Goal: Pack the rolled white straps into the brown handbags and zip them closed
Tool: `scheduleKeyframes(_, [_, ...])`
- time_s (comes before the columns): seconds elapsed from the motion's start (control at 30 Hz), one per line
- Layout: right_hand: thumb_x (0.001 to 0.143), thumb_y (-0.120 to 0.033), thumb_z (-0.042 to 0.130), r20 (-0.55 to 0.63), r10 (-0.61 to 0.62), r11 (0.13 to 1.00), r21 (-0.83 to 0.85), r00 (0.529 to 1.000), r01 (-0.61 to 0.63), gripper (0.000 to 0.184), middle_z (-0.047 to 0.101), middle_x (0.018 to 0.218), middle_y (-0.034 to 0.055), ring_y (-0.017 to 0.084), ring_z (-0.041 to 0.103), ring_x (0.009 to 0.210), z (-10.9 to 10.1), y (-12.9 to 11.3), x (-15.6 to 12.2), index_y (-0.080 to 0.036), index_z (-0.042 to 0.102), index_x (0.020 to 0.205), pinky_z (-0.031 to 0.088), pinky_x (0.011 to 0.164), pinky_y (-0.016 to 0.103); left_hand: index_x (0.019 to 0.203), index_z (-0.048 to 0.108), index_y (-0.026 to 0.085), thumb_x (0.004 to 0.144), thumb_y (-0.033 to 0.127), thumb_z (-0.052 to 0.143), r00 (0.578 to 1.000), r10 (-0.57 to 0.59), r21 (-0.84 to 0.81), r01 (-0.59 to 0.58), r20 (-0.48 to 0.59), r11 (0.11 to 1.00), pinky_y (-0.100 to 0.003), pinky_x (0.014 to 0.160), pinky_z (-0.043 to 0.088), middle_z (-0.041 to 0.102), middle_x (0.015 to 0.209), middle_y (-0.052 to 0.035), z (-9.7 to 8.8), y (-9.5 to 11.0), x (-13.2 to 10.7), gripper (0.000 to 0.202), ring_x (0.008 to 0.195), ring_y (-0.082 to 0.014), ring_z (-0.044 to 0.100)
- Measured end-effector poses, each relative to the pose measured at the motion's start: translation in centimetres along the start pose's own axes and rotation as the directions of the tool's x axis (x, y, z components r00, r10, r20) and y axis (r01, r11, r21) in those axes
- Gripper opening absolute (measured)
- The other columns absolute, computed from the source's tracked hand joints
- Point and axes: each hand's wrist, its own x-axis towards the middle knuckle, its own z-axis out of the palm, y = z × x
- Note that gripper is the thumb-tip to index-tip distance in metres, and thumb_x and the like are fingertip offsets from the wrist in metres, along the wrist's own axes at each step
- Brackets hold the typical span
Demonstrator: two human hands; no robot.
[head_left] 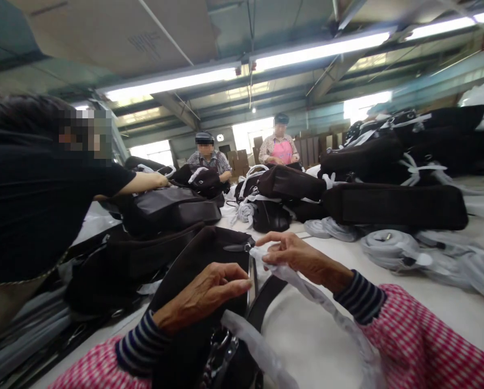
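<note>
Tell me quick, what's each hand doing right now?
Left hand: loosely open over the black bag, nothing visibly held.
Right hand: closed on the wrapped strap.

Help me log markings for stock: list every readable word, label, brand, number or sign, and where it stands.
None can be read.
Overhead panel: dark marks, too blurred.
Apparent wall clock: too small.
Nearest dark bag: no readable text visible.

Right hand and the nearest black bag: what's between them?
In the head view, a white-wrapped strap's end and a small metal fitting lie between the right hand and that black bag.
</note>
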Motion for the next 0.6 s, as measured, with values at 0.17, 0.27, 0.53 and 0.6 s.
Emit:
scheduleKeyframes(0.17, [0.079, -0.031, 0.080, 0.070, -0.080, 0.934, 0.353, 0.994, 0.050, 0.039, 0.073, 0.103, 0.0112, 0.019, 0.073, 0.084, 2.3, -3.1, 1.8, -0.013, 0.067, 0.111, 0.058, 0.069, 0.024, 0.134, 0.063, 0.032, 0.081, 0.055, 0.077, 0.972, 0.070, 0.072, -0.088, 0.226, 0.994, -0.033, 0.100, 0.041, 0.069, 0.124, -0.0018, 2.1, 5.2, -2.1, 0.059, 0.114, -0.0261, 0.060])
scheduleKeyframes(0.27, [0.081, -0.041, 0.077, 0.109, -0.143, 0.928, 0.359, 0.984, 0.096, 0.043, 0.071, 0.111, 0.0131, 0.024, 0.073, 0.091, 3.4, -4.5, 4.0, -0.014, 0.066, 0.112, 0.058, 0.060, 0.024, 0.132, 0.065, 0.029, 0.080, 0.060, 0.075, 0.956, 0.101, -0.035, -0.095, 0.275, 0.995, -0.033, 0.093, 0.047, 0.072, 0.113, -0.0038, 3.8, 5.7, -3.5, 0.061, 0.102, -0.0252, 0.064])
scheduleKeyframes(0.53, [0.090, -0.036, 0.063, -0.049, -0.173, 0.936, -0.319, 0.984, 0.149, 0.029, 0.069, 0.091, 0.0045, 0.017, 0.065, 0.081, 2.3, 1.9, 5.5, -0.018, 0.060, 0.112, 0.048, 0.060, 0.023, 0.096, 0.058, 0.020, 0.071, 0.054, 0.078, 0.665, -0.423, -0.519, 0.063, -0.615, 0.853, -0.033, 0.062, 0.053, 0.057, 0.060, 0.0024, -2.4, -2.7, -9.1, 0.046, 0.061, -0.0215, 0.061])
scheduleKeyframes(0.6, [0.080, -0.020, 0.067, 0.033, -0.155, 0.828, -0.540, 0.987, 0.148, 0.008, 0.066, 0.077, 0.0009, 0.015, 0.061, 0.073, 1.9, 4.5, 4.4, -0.016, 0.066, 0.088, 0.044, 0.063, 0.024, 0.116, 0.055, 0.018, 0.066, 0.051, 0.078, 0.565, -0.451, -0.301, 0.343, -0.691, 0.890, -0.041, 0.067, 0.056, 0.068, 0.078, -0.0044, -4.4, -7.2, -10.3, 0.064, 0.070, -0.0296, 0.067])
